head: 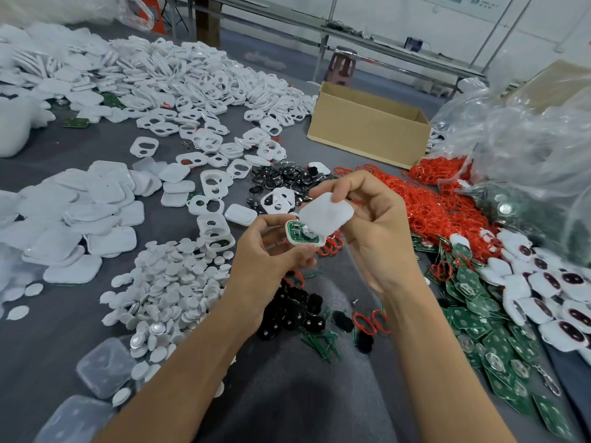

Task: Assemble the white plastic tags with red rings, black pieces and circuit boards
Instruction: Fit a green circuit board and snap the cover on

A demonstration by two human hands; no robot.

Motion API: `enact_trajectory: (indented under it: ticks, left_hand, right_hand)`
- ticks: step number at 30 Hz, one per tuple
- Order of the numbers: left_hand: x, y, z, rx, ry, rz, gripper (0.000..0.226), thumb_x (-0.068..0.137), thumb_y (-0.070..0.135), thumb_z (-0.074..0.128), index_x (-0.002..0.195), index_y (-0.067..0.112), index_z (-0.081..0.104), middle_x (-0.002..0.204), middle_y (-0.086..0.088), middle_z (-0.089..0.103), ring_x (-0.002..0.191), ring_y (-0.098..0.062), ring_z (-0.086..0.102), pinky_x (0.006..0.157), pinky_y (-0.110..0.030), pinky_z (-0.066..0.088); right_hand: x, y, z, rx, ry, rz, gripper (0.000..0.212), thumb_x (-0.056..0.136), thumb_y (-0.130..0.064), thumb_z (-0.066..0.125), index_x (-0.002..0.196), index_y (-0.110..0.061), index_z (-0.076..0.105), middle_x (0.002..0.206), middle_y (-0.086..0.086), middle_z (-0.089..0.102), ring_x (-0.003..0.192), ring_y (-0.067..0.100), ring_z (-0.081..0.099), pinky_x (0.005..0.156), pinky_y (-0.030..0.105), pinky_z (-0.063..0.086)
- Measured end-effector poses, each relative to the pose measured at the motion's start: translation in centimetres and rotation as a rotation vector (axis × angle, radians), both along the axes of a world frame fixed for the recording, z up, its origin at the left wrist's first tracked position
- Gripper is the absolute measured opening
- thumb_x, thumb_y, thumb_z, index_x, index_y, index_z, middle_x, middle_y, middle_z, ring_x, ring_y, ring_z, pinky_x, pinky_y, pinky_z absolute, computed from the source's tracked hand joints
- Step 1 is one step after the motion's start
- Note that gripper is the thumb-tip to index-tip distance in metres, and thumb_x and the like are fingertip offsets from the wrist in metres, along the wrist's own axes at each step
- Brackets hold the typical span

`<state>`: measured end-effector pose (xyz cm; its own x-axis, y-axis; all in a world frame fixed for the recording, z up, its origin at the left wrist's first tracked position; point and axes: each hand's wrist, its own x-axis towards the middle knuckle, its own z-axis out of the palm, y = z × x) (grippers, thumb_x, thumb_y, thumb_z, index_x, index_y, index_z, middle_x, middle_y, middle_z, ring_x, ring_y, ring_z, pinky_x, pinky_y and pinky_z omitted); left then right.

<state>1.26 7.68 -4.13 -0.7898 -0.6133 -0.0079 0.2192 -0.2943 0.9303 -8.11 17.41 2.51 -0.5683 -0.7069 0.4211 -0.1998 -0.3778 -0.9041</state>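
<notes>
My left hand [268,251] pinches a white tag shell [299,239] with a green circuit board seated inside it. My right hand [374,225] holds a plain white square cover [326,214] tilted over the shell's right half, touching its edge. Both are held above the grey table at the middle of the view. Red rings [425,209] lie heaped to the right. Black pieces [294,310] lie just below my hands, and loose green circuit boards [499,346] spread at the lower right.
White frames [204,91] with cut-outs pile at the back, plain white covers [73,225] on the left, white round discs [169,289] in front of them. A cardboard box [367,132] stands behind. Finished tags [543,289] and clear plastic bags [518,148] sit right.
</notes>
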Motion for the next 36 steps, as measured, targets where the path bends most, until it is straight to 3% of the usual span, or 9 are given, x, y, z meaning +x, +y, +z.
enact_trajectory:
  ticks: [5,9,11,15,18,24,31,34,36]
  left_hand:
    - [0.0,0.0,0.2,0.003,0.009,0.002,0.048,0.066,0.007,0.082,0.108,0.012,0.06,0.103,-0.008,0.074,0.089,-0.033,0.072,0.079,-0.043,0.059]
    - [0.0,0.1,0.3,0.012,0.032,-0.001,0.051,0.063,0.007,0.082,0.109,0.008,0.06,0.102,-0.008,0.074,0.087,-0.023,0.071,0.07,-0.029,0.059]
    - [0.0,0.1,0.3,0.016,0.035,-0.002,0.049,0.064,0.005,0.081,0.108,0.009,0.06,0.099,-0.006,0.075,0.085,-0.019,0.072,0.068,-0.027,0.058]
    - [-0.1,0.1,0.2,0.01,0.038,0.004,0.045,0.067,0.001,0.081,0.106,0.009,0.061,0.099,-0.006,0.075,0.09,-0.022,0.071,0.072,-0.032,0.06]
    - [0.0,0.3,0.4,0.007,0.04,0.008,0.052,0.06,0.008,0.082,0.106,0.007,0.06,0.099,-0.008,0.074,0.09,-0.021,0.07,0.072,-0.034,0.06]
    - [0.1,0.3,0.5,0.043,0.039,0.018,0.038,0.075,-0.012,0.074,0.108,0.003,0.061,0.102,-0.012,0.072,0.08,-0.01,0.07,0.061,-0.022,0.056]
    - [0.2,0.5,0.8,0.118,0.065,-0.01,0.046,0.075,-0.01,0.073,0.117,-0.007,0.054,0.11,-0.02,0.069,0.078,-0.013,0.071,0.062,-0.022,0.057]
    - [0.3,0.3,1.1,0.154,0.092,-0.01,0.055,0.067,0.001,0.076,0.117,-0.006,0.055,0.112,-0.022,0.068,0.082,-0.02,0.07,0.065,-0.025,0.058]
    - [0.4,0.3,1.1,0.163,0.094,-0.015,0.058,0.064,0.002,0.077,0.117,-0.006,0.055,0.109,-0.02,0.069,0.082,-0.02,0.071,0.066,-0.025,0.058]
  right_hand:
    - [-0.7,0.7,0.5,0.071,0.05,-0.122,0.023,0.076,0.011,0.057,0.08,-0.012,0.06,0.089,0.006,0.07,0.082,0.017,0.065,0.071,0.025,0.051]
    - [-2.0,1.6,0.3,0.196,0.148,-0.394,0.014,0.081,0.001,0.067,0.083,-0.013,0.071,0.079,0.011,0.068,0.068,0.018,0.057,0.066,0.03,0.047]
    - [-2.3,1.9,0.0,0.264,0.276,-0.494,0.013,0.084,-0.001,0.066,0.085,-0.012,0.074,0.078,0.014,0.068,0.066,0.028,0.054,0.063,0.036,0.044]
    - [-1.5,1.3,0.0,0.279,0.615,-0.634,0.009,0.079,-0.006,0.072,0.079,-0.015,0.074,0.075,-0.001,0.066,0.063,0.012,0.052,0.061,0.018,0.04]
    - [-0.2,0.1,-0.6,0.31,0.901,-0.669,0.005,0.075,-0.005,0.073,0.077,-0.01,0.071,0.079,0.002,0.064,0.072,0.016,0.052,0.065,0.023,0.04]
    - [1.1,-0.7,-1.0,0.432,0.965,-0.512,0.012,0.077,-0.005,0.07,0.081,-0.016,0.075,0.086,-0.002,0.073,0.086,0.023,0.064,0.071,0.04,0.052]
    - [0.4,0.2,0.7,0.674,0.856,-0.259,0.025,0.085,-0.014,0.065,0.102,-0.03,0.075,0.078,-0.001,0.074,0.067,0.005,0.064,0.064,0.024,0.049]
    - [0.2,0.5,1.1,0.727,0.947,-0.17,0.022,0.091,-0.01,0.056,0.104,-0.017,0.072,0.093,0.002,0.074,0.081,0.013,0.067,0.07,0.03,0.05]
    - [0.3,0.5,1.2,0.757,0.953,-0.143,0.034,0.091,-0.007,0.056,0.116,-0.026,0.068,0.099,0.0,0.074,0.09,0.018,0.066,0.077,0.033,0.05]
